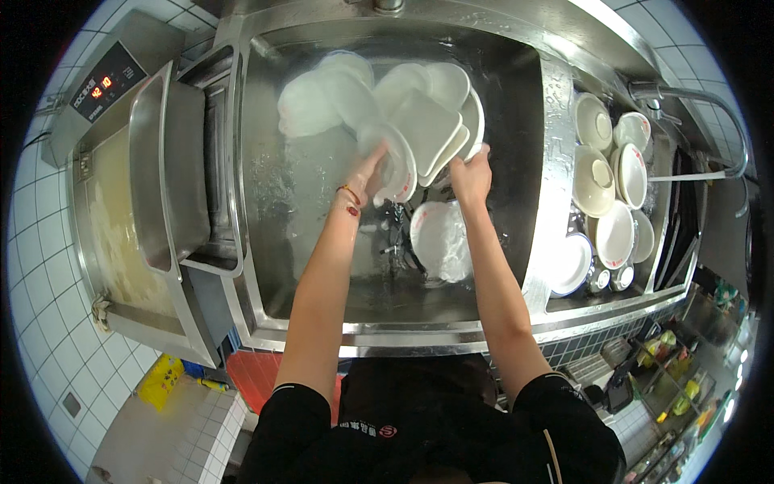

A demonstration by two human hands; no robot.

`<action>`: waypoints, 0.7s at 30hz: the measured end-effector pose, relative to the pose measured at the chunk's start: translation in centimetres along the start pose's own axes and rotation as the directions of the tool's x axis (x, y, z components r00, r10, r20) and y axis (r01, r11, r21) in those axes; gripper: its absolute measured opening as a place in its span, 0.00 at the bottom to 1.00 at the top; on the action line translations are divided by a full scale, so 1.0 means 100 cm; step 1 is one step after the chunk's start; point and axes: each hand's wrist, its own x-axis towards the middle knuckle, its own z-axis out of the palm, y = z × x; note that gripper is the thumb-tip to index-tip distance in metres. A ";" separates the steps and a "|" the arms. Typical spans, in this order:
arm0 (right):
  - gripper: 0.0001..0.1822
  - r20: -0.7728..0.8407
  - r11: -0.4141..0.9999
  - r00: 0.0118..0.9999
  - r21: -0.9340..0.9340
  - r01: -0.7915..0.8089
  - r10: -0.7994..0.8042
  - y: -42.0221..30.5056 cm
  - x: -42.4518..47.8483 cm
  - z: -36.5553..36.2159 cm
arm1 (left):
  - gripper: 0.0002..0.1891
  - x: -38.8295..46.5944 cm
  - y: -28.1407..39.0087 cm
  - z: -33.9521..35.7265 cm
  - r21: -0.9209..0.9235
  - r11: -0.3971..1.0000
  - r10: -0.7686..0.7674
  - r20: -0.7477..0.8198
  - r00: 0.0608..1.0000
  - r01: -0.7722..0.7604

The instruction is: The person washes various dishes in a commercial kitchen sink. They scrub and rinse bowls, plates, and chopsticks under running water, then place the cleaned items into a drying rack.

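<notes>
Both hands reach into a large stainless steel sink [508, 254] of water. My left hand [370, 172] is partly under the water at a white plate with red marks on its rim [400, 163], its fingers partly hidden. My right hand [471, 175] grips the rim of a white dish [474, 124] at the right of the pile. Between the hands lie stacked squarish white dishes [426, 130]. More white dishes [326, 100] lie submerged behind them. Nearer to me, a white plate [438, 239] sits in the water beside my right forearm, with water rippling over it.
Right of a metal divider [556, 181], a second basin holds several bowls [594, 181], plates [615, 233] and cups [598, 278]. A tap [719, 97] runs there. At left stand steel pans [184, 175], a basin of cloudy liquid [115, 224] and a control box with a lit display [109, 81].
</notes>
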 end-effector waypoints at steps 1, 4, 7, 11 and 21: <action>0.25 -0.052 0.994 0.995 -0.076 0.083 -0.087 -0.006 -0.003 -0.008 | 0.25 -0.003 -0.002 0.000 -0.037 0.999 0.017 0.067 0.998 -0.015; 0.20 -0.086 0.989 0.990 -0.102 0.107 -0.116 -0.040 -0.021 -0.051 | 0.21 0.000 -0.010 0.008 -0.086 0.996 0.040 0.220 0.975 -0.021; 0.18 -0.212 0.966 0.947 -0.149 0.211 -0.240 -0.053 -0.031 -0.085 | 0.19 -0.003 -0.010 0.023 -0.071 0.997 -0.007 0.329 0.944 0.032; 0.21 -0.352 0.863 0.788 -0.238 0.446 -0.505 -0.056 -0.033 -0.120 | 0.19 -0.018 -0.018 0.043 -0.109 0.993 -0.009 0.313 0.950 0.045; 0.12 -0.626 0.803 0.755 0.340 0.489 -0.195 0.016 -0.003 -0.224 | 0.18 0.007 -0.052 0.048 -0.178 0.981 0.114 0.215 0.970 -0.076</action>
